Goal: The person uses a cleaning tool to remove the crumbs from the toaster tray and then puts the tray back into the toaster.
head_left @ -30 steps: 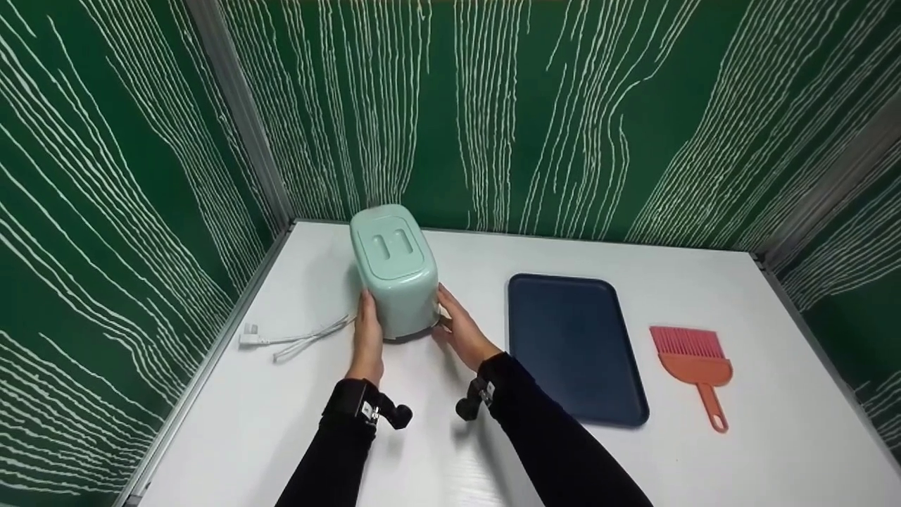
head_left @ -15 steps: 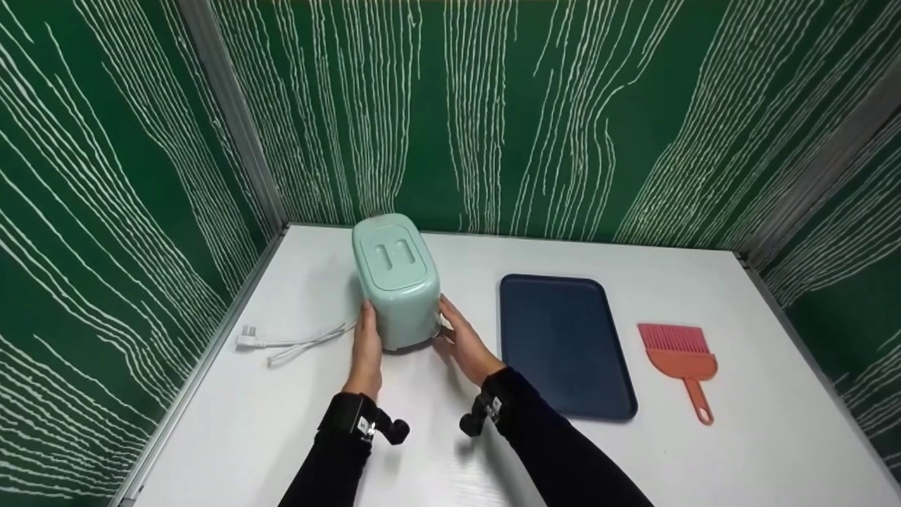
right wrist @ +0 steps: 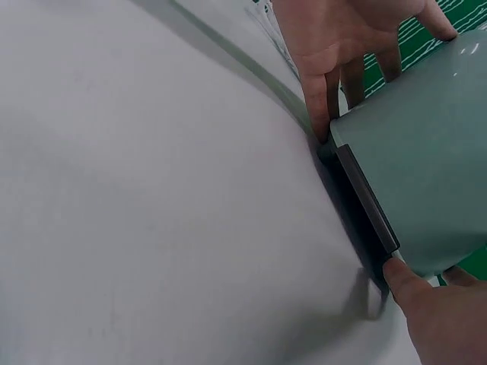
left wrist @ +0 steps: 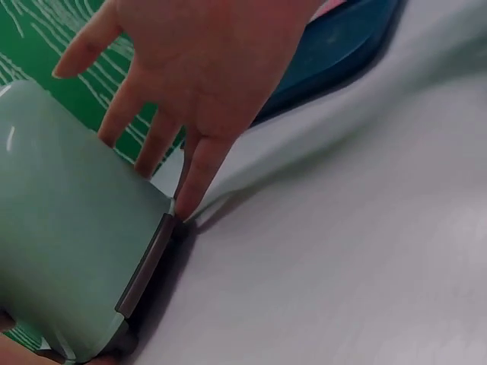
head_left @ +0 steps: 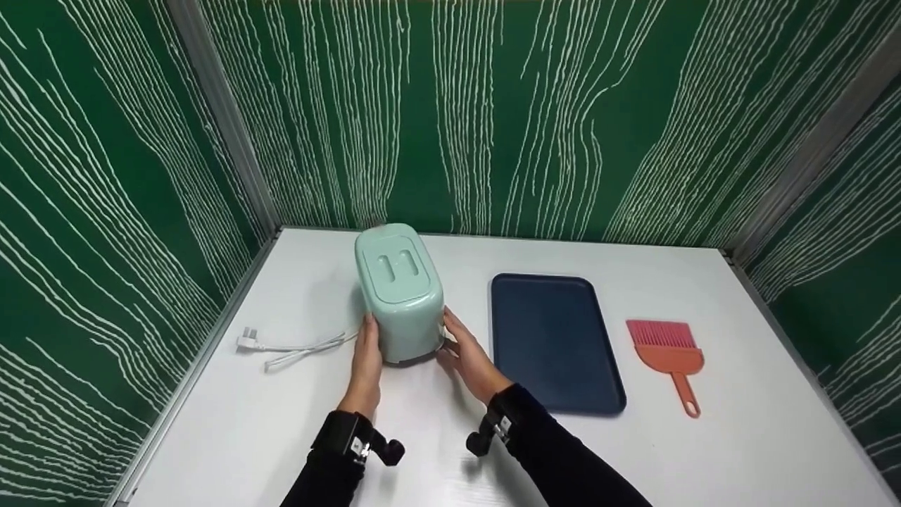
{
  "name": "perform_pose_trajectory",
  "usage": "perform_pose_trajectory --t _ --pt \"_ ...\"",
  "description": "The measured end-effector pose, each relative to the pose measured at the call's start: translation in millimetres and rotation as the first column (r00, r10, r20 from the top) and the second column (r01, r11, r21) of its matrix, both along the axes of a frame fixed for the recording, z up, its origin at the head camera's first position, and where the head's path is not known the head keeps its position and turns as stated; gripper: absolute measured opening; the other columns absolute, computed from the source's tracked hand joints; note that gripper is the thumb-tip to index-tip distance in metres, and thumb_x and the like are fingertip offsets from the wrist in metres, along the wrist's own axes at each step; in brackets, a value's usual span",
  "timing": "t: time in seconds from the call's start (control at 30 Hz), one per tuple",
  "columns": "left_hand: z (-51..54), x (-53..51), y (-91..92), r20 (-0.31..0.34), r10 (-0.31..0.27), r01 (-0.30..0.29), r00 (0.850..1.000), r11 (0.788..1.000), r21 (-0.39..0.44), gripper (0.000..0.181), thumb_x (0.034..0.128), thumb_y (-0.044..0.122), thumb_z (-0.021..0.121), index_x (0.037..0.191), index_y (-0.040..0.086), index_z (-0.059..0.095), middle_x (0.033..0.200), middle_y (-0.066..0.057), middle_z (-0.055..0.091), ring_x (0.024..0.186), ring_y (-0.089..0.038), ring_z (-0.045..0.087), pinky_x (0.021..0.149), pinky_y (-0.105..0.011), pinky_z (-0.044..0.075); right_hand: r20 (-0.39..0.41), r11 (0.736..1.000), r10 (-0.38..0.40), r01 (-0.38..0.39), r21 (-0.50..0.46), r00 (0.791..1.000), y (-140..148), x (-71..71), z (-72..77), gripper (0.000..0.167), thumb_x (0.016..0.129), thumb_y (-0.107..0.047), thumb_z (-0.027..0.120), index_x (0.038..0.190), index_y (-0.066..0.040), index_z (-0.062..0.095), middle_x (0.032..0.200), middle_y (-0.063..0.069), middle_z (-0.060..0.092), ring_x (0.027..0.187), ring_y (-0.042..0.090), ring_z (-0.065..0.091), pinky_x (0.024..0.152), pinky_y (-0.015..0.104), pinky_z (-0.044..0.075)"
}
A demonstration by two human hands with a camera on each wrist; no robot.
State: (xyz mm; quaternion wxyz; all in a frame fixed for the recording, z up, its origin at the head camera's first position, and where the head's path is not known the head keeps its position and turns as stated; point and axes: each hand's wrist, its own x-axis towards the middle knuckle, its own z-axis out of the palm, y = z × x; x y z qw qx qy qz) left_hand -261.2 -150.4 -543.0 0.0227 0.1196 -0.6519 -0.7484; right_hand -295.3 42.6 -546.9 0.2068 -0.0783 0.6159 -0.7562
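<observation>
Counted on one white desk (head_left: 746, 429), one person is at work with two hands. Before them are one mint-green toaster (head_left: 401, 292) with two short grooves in its top, one white cord (head_left: 320, 346) with one plug (head_left: 248, 342), one dark blue tray (head_left: 558, 343) and one brush (head_left: 669, 358) with pink bristles and an orange handle. Three green walls (head_left: 415, 141) streaked with white lines surround the desk.

By the person's own clock face, the toaster sits at 1 o'clock from the left hand (head_left: 366, 370) and at 10 o'clock from the right hand (head_left: 475, 359). It is held between the two. Each hand has its fingers stretched out fairly straight and touching the toaster's side, with fingertips down at its dark base edge. I cannot tell whether that base is fully down on the desk.

From the toaster, the cord lies towards 8 o'clock; the tray, then the brush farther out, lie between 3 and 4.
</observation>
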Motion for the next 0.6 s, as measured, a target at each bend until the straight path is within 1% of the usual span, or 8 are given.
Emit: perform_pose_trajectory --t 0.13,0.27,0.43,0.6 --pt "1.4 7.1 2.9 0.0 -0.016 0.016 1.0 1.0 -0.015 0.077 0.1105 0.066 0.024 0.173 0.024 0.008 0.18 -0.006 0.001 0.165 -0.033 -0.003 0.131 -0.062 0.002 -0.008 1.0 0.013 -0.013 -0.008 1.0 6.5 8.1 -0.7 0.069 0.115 -0.044 0.039 0.172 -0.015 0.014 0.179 0.013 0.002 0.16 0.049 0.016 0.131 0.054 0.021" --pt "2.0 12.9 6.9 -0.007 -0.024 0.024 1.0 1.0 -0.004 0.075 0.1122 0.062 0.024 0.173 0.02 0.01 0.18 -0.008 0.004 0.165 -0.032 -0.001 0.131 -0.06 0.002 -0.006 1.0 0.011 -0.011 -0.026 1.0 12.4 16.4 -1.5 0.069 0.115 -0.042 0.04 0.172 -0.015 0.013 0.179 0.013 0.002 0.161 0.048 0.015 0.131 0.052 0.022" --pt "0.3 20.3 14.2 -0.009 -0.022 0.022 1.0 1.0 0.004 0.074 0.1128 0.06 0.025 0.173 0.02 0.01 0.18 -0.008 0.005 0.165 -0.033 -0.001 0.131 -0.06 0.002 -0.004 0.998 -0.001 0.0 -0.066 1.0 19.1 26.6 -3.9 0.069 0.114 -0.038 0.041 0.172 -0.013 0.013 0.179 0.013 0.003 0.16 0.047 0.017 0.131 0.053 0.021" --pt "-1.3 29.9 20.6 -0.02 -0.009 0.009 1.0 1.0 0.01 0.074 0.1134 0.059 0.022 0.173 0.016 0.009 0.18 -0.009 0.005 0.165 -0.033 -0.001 0.131 -0.059 0.001 -0.01 0.998 -0.001 0.001 -0.062 1.0 22.9 38.0 -6.3 0.071 0.114 -0.04 0.042 0.172 -0.011 0.012 0.179 0.014 0.004 0.159 0.045 0.02 0.131 0.053 0.022"
